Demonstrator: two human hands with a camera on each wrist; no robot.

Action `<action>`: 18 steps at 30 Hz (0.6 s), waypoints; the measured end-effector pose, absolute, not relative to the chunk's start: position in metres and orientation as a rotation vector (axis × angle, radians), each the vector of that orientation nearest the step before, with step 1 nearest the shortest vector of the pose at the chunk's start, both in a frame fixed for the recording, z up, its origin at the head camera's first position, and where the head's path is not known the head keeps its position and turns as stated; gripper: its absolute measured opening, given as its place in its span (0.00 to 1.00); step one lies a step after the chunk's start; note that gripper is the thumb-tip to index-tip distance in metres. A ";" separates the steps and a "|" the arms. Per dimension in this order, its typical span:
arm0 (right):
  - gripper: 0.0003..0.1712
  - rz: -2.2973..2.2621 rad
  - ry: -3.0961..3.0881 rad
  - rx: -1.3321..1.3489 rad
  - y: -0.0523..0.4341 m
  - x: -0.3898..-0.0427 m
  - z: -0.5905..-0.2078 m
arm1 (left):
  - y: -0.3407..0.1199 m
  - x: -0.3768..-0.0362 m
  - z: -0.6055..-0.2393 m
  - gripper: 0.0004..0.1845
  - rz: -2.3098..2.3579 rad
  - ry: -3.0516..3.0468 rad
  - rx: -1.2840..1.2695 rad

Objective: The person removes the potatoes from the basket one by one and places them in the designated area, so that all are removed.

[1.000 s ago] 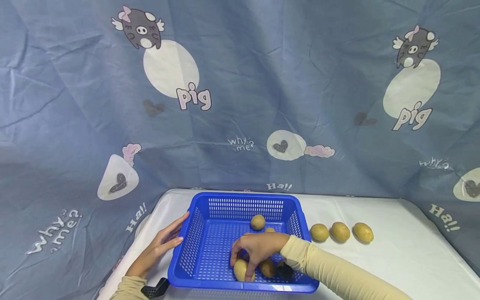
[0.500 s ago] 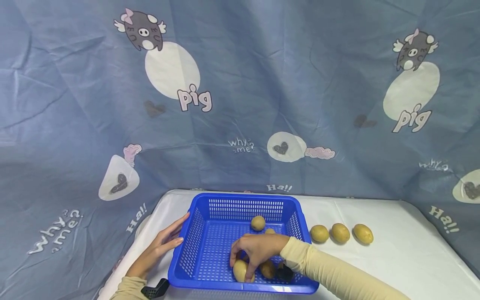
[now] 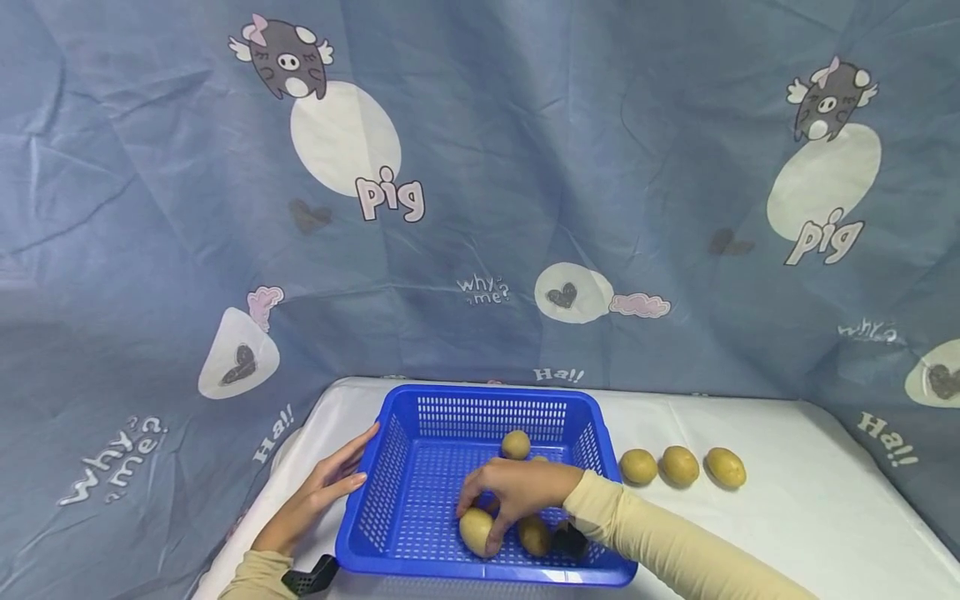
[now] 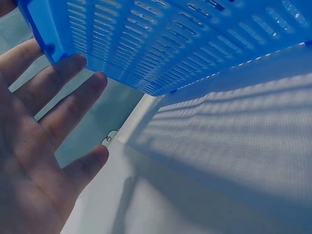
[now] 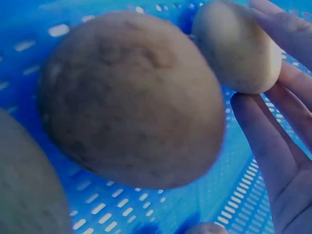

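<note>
A yellow potato [image 3: 476, 533] is pinched between the thumb and fingers of my right hand [image 3: 521, 490], low inside the blue plastic basket [image 3: 487, 570]. In the right wrist view the fingertips hold that potato [image 5: 236, 51] at the upper right, while a larger brown potato [image 5: 131, 102] fills the middle. Another potato [image 3: 534, 536] lies just right of my thumb. My left hand [image 3: 318, 493], fingers extended, touches the basket's left side; the left wrist view shows this hand [image 4: 44, 131] with its fingers straight by the slotted wall [image 4: 161, 44]. My right hand and sleeve partly hide other potatoes.
Toward the back of the basket sits a potato [image 3: 515, 445]. Three potatoes stand in a row right of it on the white table: the nearest potato [image 3: 638, 467], a middle potato [image 3: 679, 467] and a far potato [image 3: 725, 467]. A blue printed cloth [image 3: 480, 208] hangs behind.
My right hand has shifted the gripped potato slightly left and away from the basket's front wall. The left hand and the basket have stayed in place.
</note>
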State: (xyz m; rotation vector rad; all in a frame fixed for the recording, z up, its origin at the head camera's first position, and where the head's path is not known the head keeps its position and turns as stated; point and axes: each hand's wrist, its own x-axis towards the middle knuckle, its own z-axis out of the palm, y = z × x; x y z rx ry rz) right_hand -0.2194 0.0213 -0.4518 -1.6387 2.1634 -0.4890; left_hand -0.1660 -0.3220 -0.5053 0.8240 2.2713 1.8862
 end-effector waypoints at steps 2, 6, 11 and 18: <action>0.31 -0.457 2.161 -1.634 0.022 -0.220 -0.453 | -0.322 -0.166 -0.505 0.35 1.885 2.275 0.808; 0.33 -0.432 2.155 -1.643 0.021 -0.220 -0.454 | -0.322 -0.167 -0.504 0.35 1.887 2.272 0.796; 0.33 -0.403 2.188 -1.669 0.020 -0.220 -0.455 | -0.323 -0.167 -0.505 0.35 1.894 2.270 0.818; 0.31 -0.497 2.253 -1.594 0.024 -0.221 -0.453 | -0.323 -0.168 -0.505 0.35 1.911 2.233 0.856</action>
